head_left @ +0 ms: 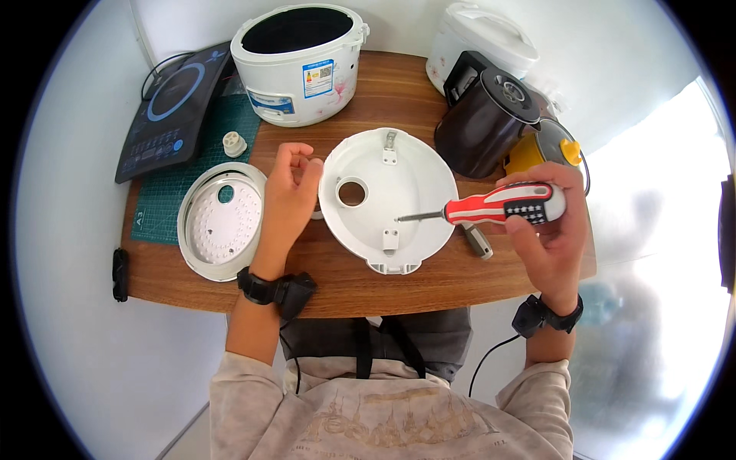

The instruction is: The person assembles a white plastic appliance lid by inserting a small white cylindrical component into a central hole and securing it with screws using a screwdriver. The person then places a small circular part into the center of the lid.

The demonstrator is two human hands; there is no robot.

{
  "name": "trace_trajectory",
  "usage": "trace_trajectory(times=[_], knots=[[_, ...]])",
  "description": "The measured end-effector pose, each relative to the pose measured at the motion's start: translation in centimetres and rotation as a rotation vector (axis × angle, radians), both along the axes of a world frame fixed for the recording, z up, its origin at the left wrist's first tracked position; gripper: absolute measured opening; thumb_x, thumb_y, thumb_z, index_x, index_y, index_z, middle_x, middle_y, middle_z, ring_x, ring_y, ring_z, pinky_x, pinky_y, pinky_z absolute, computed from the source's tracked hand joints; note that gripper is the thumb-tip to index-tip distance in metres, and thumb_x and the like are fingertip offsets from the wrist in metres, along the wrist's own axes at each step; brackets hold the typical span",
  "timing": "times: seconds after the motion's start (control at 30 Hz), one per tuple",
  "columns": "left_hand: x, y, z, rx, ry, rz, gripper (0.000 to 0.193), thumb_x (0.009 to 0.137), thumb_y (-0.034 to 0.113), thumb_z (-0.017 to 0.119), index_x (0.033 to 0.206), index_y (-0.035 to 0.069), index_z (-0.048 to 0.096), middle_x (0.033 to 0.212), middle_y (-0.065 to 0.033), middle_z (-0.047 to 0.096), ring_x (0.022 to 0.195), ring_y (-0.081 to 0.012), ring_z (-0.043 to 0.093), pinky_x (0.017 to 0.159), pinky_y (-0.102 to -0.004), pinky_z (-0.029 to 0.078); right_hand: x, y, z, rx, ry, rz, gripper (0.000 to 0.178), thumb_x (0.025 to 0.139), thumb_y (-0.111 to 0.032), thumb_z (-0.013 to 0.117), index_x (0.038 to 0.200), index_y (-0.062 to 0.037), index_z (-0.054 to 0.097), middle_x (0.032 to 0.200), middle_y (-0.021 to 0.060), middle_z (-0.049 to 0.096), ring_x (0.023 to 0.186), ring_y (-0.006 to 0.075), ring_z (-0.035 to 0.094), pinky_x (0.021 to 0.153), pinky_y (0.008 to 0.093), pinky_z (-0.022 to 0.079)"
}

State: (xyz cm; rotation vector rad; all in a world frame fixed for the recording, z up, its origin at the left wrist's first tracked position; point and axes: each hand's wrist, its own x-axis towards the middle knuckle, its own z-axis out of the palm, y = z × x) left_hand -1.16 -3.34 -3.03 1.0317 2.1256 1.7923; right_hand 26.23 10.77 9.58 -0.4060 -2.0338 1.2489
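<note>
My right hand [563, 230] grips a screwdriver [479, 207] with a red, white and black handle. Its shaft points left, and the tip is over the inside of a round white plastic lid shell [414, 184]. That shell has a round hole at its left and small white brackets at top and bottom; the tip appears just above the lower bracket [390, 240]. Beside the shell's left rim is my left hand [290, 188], its fingers curled in and the thumb close to the index finger. Whatever is between them, if anything, cannot be made out.
Left of my left arm lies a round white inner lid [230, 218] on a green mat [153, 207], near a small white cap [234, 143] and an induction cooker [172, 111]. Behind stand a rice cooker body [295, 69], another white cooker [479, 38], a dark kettle [483, 123] and a yellow-grey device [529, 149].
</note>
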Motion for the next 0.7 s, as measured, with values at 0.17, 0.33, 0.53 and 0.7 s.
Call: trace_trajectory(times=[0.17,0.33,0.53,0.7], knots=[[1.1,0.1,-0.2,-0.181,0.079,0.002,0.034,0.096,0.022,0.064,0.122,0.003,0.057,0.108,-0.0131,0.065,0.096,-0.0190,0.062,0.078,-0.0305,0.050,-0.7,0.0,-0.5,0.161,-0.115,-0.003,0.042,0.078,0.003,0.070,0.116,-0.0025,0.051,0.100,0.0100,0.067,0.091,0.0158,0.069,0.083,0.0290,0.057],[1.4,0.2,-0.5,-0.178,0.133,-0.045,0.036,0.093,0.016,0.064,0.126,0.004,0.054,0.114,-0.0167,0.066,0.105,-0.0269,0.063,0.087,-0.0357,0.051,-1.5,-0.2,-1.2,0.138,-0.112,-0.010,0.042,0.078,0.002,0.071,0.115,-0.0027,0.052,0.098,0.0093,0.068,0.087,0.0148,0.069,0.079,0.0276,0.058],[1.2,0.1,-0.9,-0.161,0.170,-0.070,0.034,0.091,0.006,0.060,0.125,0.007,0.054,0.119,-0.0195,0.061,0.110,-0.0337,0.062,0.095,-0.0414,0.048,-1.5,0.2,-1.3,0.160,-0.131,0.006,0.042,0.078,0.001,0.071,0.115,-0.0028,0.052,0.097,0.0096,0.067,0.085,0.0147,0.069,0.078,0.0270,0.058],[1.3,0.1,-1.2,-0.113,0.333,-0.060,0.034,0.090,-0.003,0.054,0.122,0.009,0.056,0.114,-0.0176,0.059,0.100,-0.0332,0.062,0.088,-0.0412,0.049,-1.3,0.3,-1.4,0.198,-0.165,0.030,0.042,0.078,-0.001,0.072,0.116,-0.0034,0.052,0.096,0.0088,0.067,0.084,0.0138,0.068,0.076,0.0265,0.058]])
